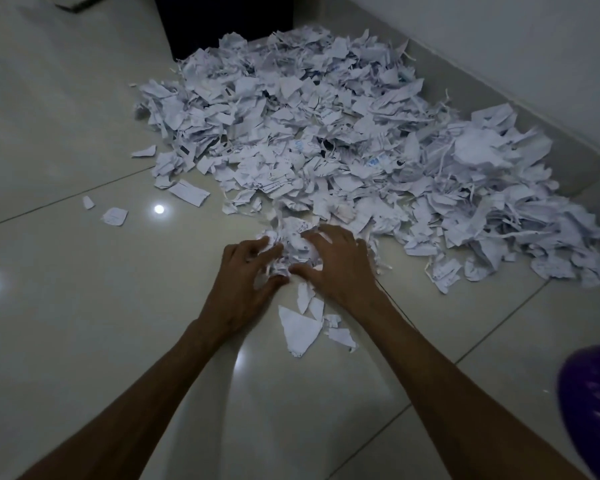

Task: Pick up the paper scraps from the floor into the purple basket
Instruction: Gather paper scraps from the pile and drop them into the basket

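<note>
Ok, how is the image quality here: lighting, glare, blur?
Head view: dim and bluish; small glare spots on the glossy pale floor tiles; the purple plastic basket, cut by the right edge, is blurred; the white torn paper scraps stay fairly sharp; wide-angle bending at the borders.

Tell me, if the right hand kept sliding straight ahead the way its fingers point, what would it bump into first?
The right hand already cups a small clump of scraps. Straight ahead, up and slightly left, it would probably meet the near edge of the big paper pile; depth is unclear.
</note>
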